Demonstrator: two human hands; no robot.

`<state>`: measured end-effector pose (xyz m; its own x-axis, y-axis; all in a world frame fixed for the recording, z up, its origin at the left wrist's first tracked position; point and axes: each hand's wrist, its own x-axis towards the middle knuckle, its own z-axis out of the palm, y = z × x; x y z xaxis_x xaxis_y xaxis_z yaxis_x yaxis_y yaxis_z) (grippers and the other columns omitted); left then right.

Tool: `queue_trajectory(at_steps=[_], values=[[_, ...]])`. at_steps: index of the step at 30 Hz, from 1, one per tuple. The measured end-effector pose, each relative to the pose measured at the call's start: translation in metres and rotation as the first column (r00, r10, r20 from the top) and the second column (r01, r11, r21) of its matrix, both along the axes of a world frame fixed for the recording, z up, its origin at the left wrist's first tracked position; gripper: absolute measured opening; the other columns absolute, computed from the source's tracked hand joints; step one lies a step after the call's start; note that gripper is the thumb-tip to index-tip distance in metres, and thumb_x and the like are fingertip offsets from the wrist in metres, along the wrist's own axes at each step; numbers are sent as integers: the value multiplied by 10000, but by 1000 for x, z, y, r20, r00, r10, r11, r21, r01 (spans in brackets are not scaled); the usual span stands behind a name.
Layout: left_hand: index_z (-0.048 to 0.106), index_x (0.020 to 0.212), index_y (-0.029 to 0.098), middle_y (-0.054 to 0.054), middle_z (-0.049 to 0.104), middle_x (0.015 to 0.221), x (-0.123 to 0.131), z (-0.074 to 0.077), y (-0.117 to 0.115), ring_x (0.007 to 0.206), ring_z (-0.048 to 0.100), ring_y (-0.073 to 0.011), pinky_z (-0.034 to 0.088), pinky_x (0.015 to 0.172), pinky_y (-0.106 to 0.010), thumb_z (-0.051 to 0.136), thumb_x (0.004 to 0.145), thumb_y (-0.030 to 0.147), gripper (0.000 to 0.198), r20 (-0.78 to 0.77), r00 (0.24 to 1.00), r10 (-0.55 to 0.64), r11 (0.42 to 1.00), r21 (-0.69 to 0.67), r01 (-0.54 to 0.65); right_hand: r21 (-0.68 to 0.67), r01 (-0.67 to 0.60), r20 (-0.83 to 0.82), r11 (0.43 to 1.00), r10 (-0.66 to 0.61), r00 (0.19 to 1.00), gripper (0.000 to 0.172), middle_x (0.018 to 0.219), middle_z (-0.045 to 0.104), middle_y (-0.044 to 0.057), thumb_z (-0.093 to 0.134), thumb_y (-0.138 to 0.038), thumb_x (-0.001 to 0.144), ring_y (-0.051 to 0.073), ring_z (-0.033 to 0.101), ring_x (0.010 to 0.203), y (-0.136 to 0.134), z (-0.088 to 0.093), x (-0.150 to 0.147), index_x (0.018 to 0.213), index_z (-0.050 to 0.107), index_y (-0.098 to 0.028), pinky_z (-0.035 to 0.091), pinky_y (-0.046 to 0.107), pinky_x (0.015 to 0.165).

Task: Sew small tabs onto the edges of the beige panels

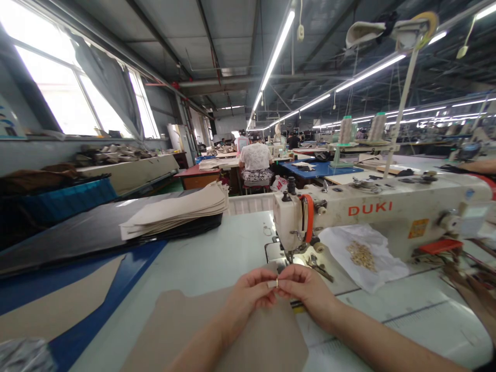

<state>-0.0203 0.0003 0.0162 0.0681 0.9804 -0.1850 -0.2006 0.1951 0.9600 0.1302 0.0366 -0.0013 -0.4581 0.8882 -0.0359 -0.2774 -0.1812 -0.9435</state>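
Note:
Just in front of the sewing machine's needle area (289, 253), my two hands meet with fingertips pinched together. Between them is a small gold-coloured metal piece (277, 282) on a short beige strip. My left hand (248, 294) is closed on the strip from the left; my right hand (306, 289) pinches the metal piece from the right. A large beige panel (186, 315) lies under my hands and left forearm on the pale table (197, 263). Right of the needle, a white plastic bag (383, 258) holds a pile of small gold-coloured pieces (361, 256).
A stack of beige panels (182, 206) lies at the left on black material. Another beige panel (73, 294) rests on a blue surface. Scissors-like metal tools (320, 266) lie beside the needle area. A seated person (256, 157) is farther ahead, back turned. Thread cones (345, 129) stand behind the machine.

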Motion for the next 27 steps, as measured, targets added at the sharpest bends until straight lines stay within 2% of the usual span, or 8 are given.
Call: queue_trajectory(at_steps=[4,11,15,18,22,27], values=[[606,653,141,5,611,581,1,3,-1,527,526,-82,396,532,-194,753,576,272,211,-6,1000,-5,1000,1,5,54,-11,31,999,9,999,374,561,609,-36,823,-429,517,99,541,525,1,-3,-1,654,601,-161,418,235,565],[582,622,151,6,602,572,1,6,-4,554,529,-102,406,565,-213,662,557,183,108,-113,993,-36,998,48,41,219,-28,98,975,7,995,291,598,600,-34,760,-390,611,113,547,567,0,-6,1,681,577,-174,413,235,563],[574,617,158,19,587,564,1,7,-3,558,530,-111,403,563,-217,615,568,192,72,-213,977,-3,997,79,20,401,-33,198,916,-51,979,147,673,592,-24,636,-314,754,118,545,639,-7,-3,4,779,586,-179,411,233,602],[552,580,166,47,544,535,0,4,-1,534,493,-104,370,531,-207,578,526,159,61,-351,934,60,992,128,-16,513,-72,332,855,-120,936,161,751,581,-21,656,-256,738,119,527,678,-12,0,5,858,574,-187,408,227,617],[553,576,165,42,534,549,-2,-1,0,540,472,-106,353,525,-208,558,533,166,43,-457,883,106,980,200,-14,562,-97,394,821,-162,905,208,735,549,-38,703,-208,681,112,508,663,-13,0,6,800,533,-190,402,214,613],[555,582,172,43,506,527,-3,-1,-3,519,449,-104,335,499,-204,567,572,192,26,-500,860,107,971,237,17,640,-122,366,758,-162,916,77,723,552,-27,632,-174,738,115,521,679,-10,1,9,733,555,-185,409,213,630]])
